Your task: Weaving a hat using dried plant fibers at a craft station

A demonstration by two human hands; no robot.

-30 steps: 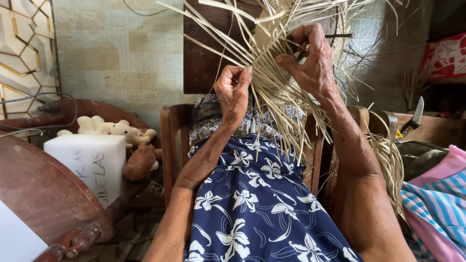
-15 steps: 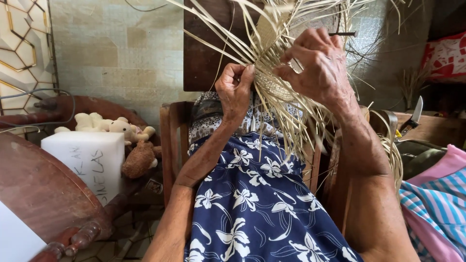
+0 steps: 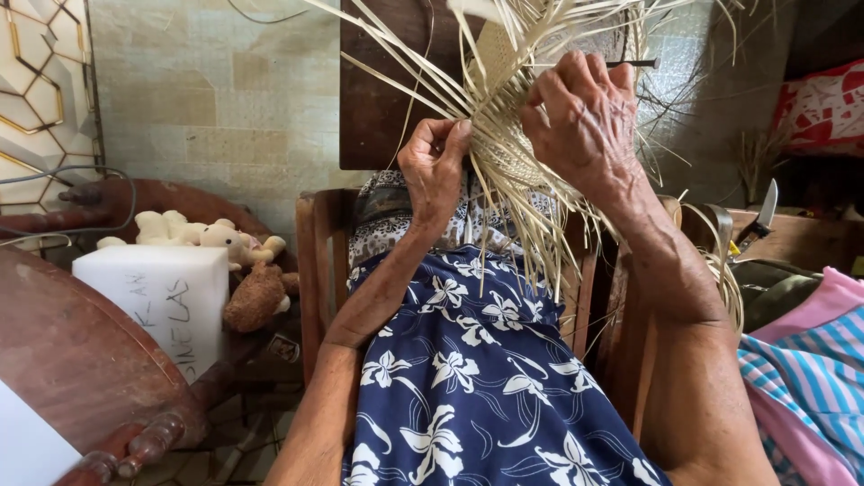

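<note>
Up above the lap, pale woven straw-strip mat (image 3: 513, 135) held raised; left hand (image 3: 435, 171) pinches its lower edge shut, right hand (image 3: 580, 117) has slid lower, fingers curled closed over strands. Weaving ongoing.

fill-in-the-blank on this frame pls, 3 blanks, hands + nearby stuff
1. Both hands work on a piece woven from pale straw strips; the right hand also holds a thin dark ____.
2. The left hand pinches the strips at the woven piece's ____ edge.
3. Beside the white block lie soft ____.

Missing: stick; left; toys
</note>
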